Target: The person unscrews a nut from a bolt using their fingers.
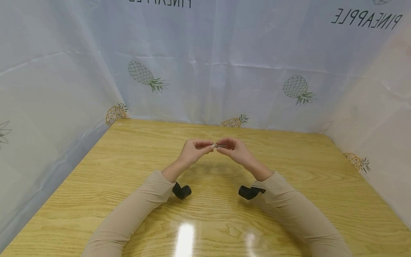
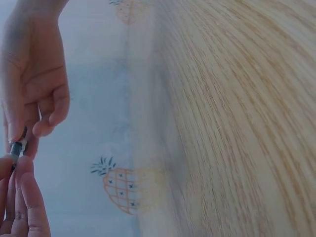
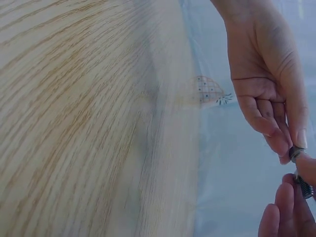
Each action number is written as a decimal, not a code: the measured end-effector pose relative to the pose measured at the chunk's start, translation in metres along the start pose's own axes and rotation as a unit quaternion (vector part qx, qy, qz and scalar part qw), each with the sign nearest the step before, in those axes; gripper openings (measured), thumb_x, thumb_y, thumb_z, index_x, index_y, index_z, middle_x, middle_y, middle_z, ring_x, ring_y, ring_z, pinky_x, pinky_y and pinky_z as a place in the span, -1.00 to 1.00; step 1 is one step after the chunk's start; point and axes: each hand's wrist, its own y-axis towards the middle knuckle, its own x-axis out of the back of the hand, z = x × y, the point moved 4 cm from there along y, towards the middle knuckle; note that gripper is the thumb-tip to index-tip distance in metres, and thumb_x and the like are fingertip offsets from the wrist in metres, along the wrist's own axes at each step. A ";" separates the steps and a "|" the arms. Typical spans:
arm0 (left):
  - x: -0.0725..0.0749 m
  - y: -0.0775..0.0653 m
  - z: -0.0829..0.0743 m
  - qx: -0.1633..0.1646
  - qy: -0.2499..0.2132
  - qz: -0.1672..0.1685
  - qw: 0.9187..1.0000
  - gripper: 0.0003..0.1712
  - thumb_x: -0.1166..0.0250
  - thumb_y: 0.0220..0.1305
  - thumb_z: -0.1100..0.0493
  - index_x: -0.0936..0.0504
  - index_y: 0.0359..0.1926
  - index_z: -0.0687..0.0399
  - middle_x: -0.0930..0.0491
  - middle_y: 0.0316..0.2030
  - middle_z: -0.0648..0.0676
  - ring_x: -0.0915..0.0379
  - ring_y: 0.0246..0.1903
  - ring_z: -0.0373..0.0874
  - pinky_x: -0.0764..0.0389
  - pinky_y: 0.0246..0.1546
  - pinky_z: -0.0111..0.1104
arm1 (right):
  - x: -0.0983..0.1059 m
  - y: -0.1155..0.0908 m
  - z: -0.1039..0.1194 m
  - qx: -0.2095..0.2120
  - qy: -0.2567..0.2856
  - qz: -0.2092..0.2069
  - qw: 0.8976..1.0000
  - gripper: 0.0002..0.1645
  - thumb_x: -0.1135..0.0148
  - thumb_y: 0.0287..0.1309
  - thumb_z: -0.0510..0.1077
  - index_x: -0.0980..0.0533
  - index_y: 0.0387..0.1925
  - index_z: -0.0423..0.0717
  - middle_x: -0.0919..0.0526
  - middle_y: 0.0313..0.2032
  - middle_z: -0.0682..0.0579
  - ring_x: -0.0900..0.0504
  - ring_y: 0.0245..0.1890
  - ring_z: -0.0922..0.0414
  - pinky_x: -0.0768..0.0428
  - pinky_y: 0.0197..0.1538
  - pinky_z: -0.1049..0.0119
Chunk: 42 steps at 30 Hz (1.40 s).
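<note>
In the head view my left hand [image 1: 192, 151] and right hand [image 1: 237, 150] meet above the table, fingertips close together. Between them is a small threaded metal bolt [image 1: 220, 145]. My left hand [image 3: 264, 64] pinches one end, where a dark ring-like part [image 3: 296, 153] shows; whether this is a separate nut is unclear. From the other side, thumb and fingers of my right hand [image 2: 37, 69] pinch the bolt [image 2: 16, 148]. Its thread shows beside the right fingers in the right wrist view. Fingertips cover much of the bolt.
A wood-grain table [image 1: 205, 221] lies below both hands. White curtains [image 1: 205, 89] printed with pineapples stand behind it and along both sides. Black curved pieces [image 1: 182, 191] stick out by both sleeve cuffs.
</note>
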 end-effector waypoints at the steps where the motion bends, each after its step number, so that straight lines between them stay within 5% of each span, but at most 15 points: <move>1: 0.000 0.000 0.000 0.001 0.000 -0.001 1.000 -0.67 -0.29 0.21 0.15 -0.64 -0.02 0.19 -0.64 -0.04 0.22 -0.63 -0.11 -0.05 -0.56 0.09 -0.11 | 0.000 0.000 0.000 0.001 0.001 -0.003 1.000 -0.63 -0.20 0.21 -0.11 -0.50 0.03 -0.14 -0.59 0.02 -0.16 -0.58 0.00 -0.05 -0.59 0.05 0.11; 11: 0.000 -0.002 -0.001 -0.003 0.002 0.001 1.000 -0.68 -0.27 0.23 0.15 -0.64 -0.02 0.16 -0.65 -0.05 0.21 -0.62 -0.10 -0.05 -0.55 0.09 -0.08 | -0.001 0.000 -0.001 -0.014 0.017 0.013 1.000 -0.55 -0.04 0.32 0.04 -0.49 0.06 -0.19 -0.62 -0.06 -0.25 -0.55 -0.02 -0.22 -0.53 0.10 -0.09; 19: 0.000 -0.001 0.000 -0.004 -0.006 0.001 1.000 -0.67 -0.28 0.21 0.17 -0.64 -0.02 0.20 -0.64 -0.04 0.22 -0.63 -0.12 -0.07 -0.55 0.09 -0.08 | 0.000 -0.001 0.000 0.003 0.010 -0.008 1.000 -0.59 -0.22 0.20 -0.12 -0.46 0.06 -0.18 -0.56 0.02 -0.17 -0.57 0.01 -0.07 -0.60 0.04 0.13; 26: 0.000 -0.001 -0.001 0.001 0.001 0.001 1.000 -0.68 -0.28 0.22 0.14 -0.65 -0.02 0.16 -0.65 -0.05 0.21 -0.62 -0.10 -0.04 -0.57 0.08 -0.14 | 0.000 0.000 -0.001 -0.005 0.024 0.013 1.000 -0.54 -0.07 0.31 0.02 -0.45 0.08 -0.21 -0.61 -0.04 -0.24 -0.54 -0.01 -0.23 -0.55 0.09 -0.05; 35: 0.000 -0.001 0.000 0.000 -0.005 0.000 1.000 -0.67 -0.28 0.22 0.16 -0.64 -0.02 0.19 -0.64 -0.05 0.22 -0.63 -0.12 -0.07 -0.56 0.08 -0.13 | 0.001 0.001 -0.001 0.002 0.011 -0.007 1.000 -0.60 -0.22 0.20 -0.14 -0.46 0.05 -0.20 -0.55 0.02 -0.19 -0.56 0.02 -0.08 -0.60 0.03 0.13; 42: -0.001 -0.001 0.000 -0.002 -0.005 -0.002 1.000 -0.68 -0.27 0.22 0.16 -0.64 -0.03 0.19 -0.65 -0.06 0.22 -0.63 -0.12 -0.07 -0.56 0.08 -0.11 | 0.001 -0.001 0.000 -0.010 0.015 0.007 1.000 -0.54 -0.09 0.29 0.01 -0.44 0.11 -0.16 -0.59 -0.02 -0.22 -0.55 0.00 -0.19 -0.58 0.06 0.05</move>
